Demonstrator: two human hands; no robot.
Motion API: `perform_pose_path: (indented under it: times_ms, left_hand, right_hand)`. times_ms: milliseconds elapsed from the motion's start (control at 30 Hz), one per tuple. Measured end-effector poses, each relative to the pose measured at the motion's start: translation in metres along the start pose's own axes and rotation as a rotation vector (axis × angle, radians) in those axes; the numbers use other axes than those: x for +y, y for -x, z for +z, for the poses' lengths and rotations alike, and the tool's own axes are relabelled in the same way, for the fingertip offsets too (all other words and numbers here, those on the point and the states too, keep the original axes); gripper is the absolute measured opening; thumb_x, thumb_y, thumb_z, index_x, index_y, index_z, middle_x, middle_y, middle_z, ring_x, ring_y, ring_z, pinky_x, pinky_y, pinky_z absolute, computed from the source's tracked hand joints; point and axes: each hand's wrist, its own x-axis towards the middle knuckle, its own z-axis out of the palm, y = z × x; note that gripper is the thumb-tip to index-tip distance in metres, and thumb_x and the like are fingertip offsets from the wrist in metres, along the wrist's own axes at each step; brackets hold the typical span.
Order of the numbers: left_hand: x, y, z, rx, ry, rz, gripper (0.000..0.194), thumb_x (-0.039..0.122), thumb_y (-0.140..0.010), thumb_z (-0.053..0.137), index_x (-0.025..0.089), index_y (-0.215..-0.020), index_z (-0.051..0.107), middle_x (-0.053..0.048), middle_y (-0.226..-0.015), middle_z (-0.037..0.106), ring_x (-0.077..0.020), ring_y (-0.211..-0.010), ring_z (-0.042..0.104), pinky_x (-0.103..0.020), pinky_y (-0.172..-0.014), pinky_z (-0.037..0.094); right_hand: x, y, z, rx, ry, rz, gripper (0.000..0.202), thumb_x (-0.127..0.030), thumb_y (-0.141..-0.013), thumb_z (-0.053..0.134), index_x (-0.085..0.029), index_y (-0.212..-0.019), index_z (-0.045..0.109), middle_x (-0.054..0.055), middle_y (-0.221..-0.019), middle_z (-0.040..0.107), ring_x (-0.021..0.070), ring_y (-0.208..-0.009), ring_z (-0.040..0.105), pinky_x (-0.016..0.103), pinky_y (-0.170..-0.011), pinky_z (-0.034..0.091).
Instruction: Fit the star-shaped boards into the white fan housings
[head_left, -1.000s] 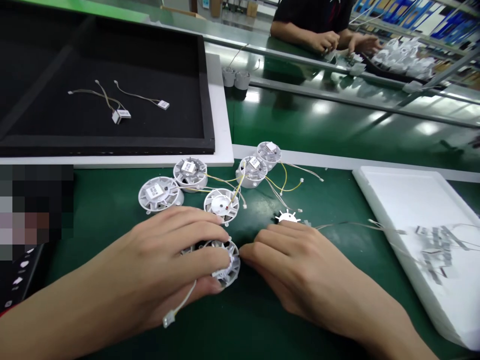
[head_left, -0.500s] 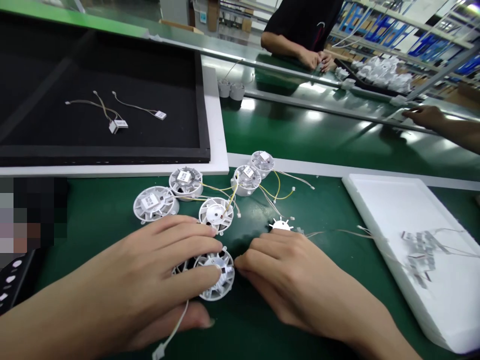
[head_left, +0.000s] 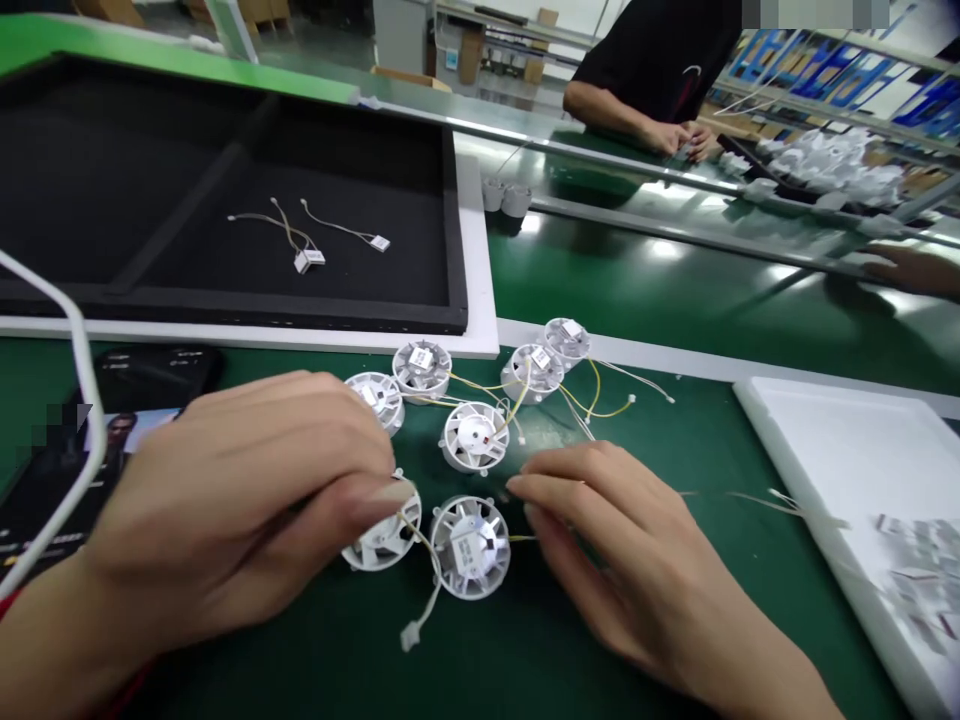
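Note:
Several round white fans lie on the green table. My left hand (head_left: 255,500) is closed, its thumb and finger at the upper rim of the lower left fan (head_left: 382,545). From that fan a thin wire with a white plug (head_left: 410,635) trails forward. Beside it, the lower right fan (head_left: 470,548) carries a labelled square board. My right hand (head_left: 637,560) hovers just right of it, fingers bent and slightly apart, nothing visible between them. A short yellow wire (head_left: 521,538) runs from this fan and disappears behind my right fingers. Another fan (head_left: 475,437) sits behind, hub up.
More fans with square boards (head_left: 421,358) stand behind, wires trailing right. A black tray (head_left: 360,285) at left holds wired boards. At right, a white foam tray (head_left: 847,450) holds small parts. A phone (head_left: 157,390) lies left; a co-worker (head_left: 660,70) sits across the line.
My left hand has come off the lower right fan onto the lower left one, uncovering the labelled board. My right hand has lifted slightly from the fan's side. The view has shifted left.

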Motion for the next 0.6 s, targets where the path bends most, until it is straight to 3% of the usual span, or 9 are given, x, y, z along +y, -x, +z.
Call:
perform_pose_path:
  times_ms: [167, 267, 367, 467, 600]
  left_hand:
    - [-0.006, -0.011, 0.016, -0.04, -0.059, 0.093, 0.024, 0.024, -0.115, 0.046, 0.022, -0.098, 0.063, -0.001, -0.093, 0.074, -0.0196, -0.084, 0.071, -0.037, -0.076, 0.053]
    - [-0.007, -0.009, 0.026, -0.095, -0.117, 0.161, 0.026, 0.028, -0.116, 0.044, 0.017, -0.121, 0.068, -0.009, -0.124, 0.075, -0.0273, -0.111, 0.072, -0.042, -0.091, 0.057]
    - [-0.004, -0.005, 0.034, -0.119, -0.143, 0.203, 0.036, 0.033, -0.118, 0.038, 0.013, -0.136, 0.063, -0.013, -0.143, 0.069, -0.0329, -0.134, 0.063, -0.051, -0.111, 0.053]
    - [-0.002, -0.002, 0.038, -0.144, -0.106, 0.221, 0.035, 0.034, -0.118, 0.04, 0.015, -0.133, 0.064, -0.01, -0.136, 0.072, -0.0298, -0.132, 0.063, -0.05, -0.123, 0.044]
    - [0.002, 0.001, 0.04, -0.113, -0.032, 0.134, 0.037, 0.046, -0.118, 0.042, 0.022, -0.12, 0.069, -0.005, -0.115, 0.073, -0.0253, -0.114, 0.066, -0.048, -0.127, 0.037]
  right_hand:
    - [0.008, 0.002, -0.003, 0.029, 0.087, 0.049, 0.034, 0.002, -0.1, 0.049, -0.017, -0.121, 0.066, 0.01, -0.113, 0.076, 0.0204, -0.095, 0.073, 0.036, -0.079, 0.06]
    - [0.008, 0.002, 0.003, 0.04, 0.117, 0.032, 0.046, 0.005, -0.097, 0.047, -0.018, -0.133, 0.064, 0.017, -0.135, 0.069, 0.0259, -0.12, 0.069, 0.043, -0.094, 0.062]
    - [0.005, 0.001, 0.01, 0.017, 0.147, 0.013, 0.065, 0.01, -0.092, 0.044, -0.02, -0.147, 0.059, 0.02, -0.157, 0.053, 0.0316, -0.148, 0.052, 0.054, -0.11, 0.057]
    - [0.002, -0.001, 0.014, -0.061, 0.149, -0.004, 0.073, 0.01, -0.088, 0.043, -0.016, -0.156, 0.053, 0.019, -0.164, 0.051, 0.0349, -0.158, 0.039, 0.061, -0.118, 0.049]
    - [0.0, -0.004, 0.009, -0.061, 0.058, -0.024, 0.059, 0.006, -0.091, 0.045, -0.007, -0.145, 0.061, 0.017, -0.148, 0.069, 0.0308, -0.145, 0.056, 0.053, -0.116, 0.052]
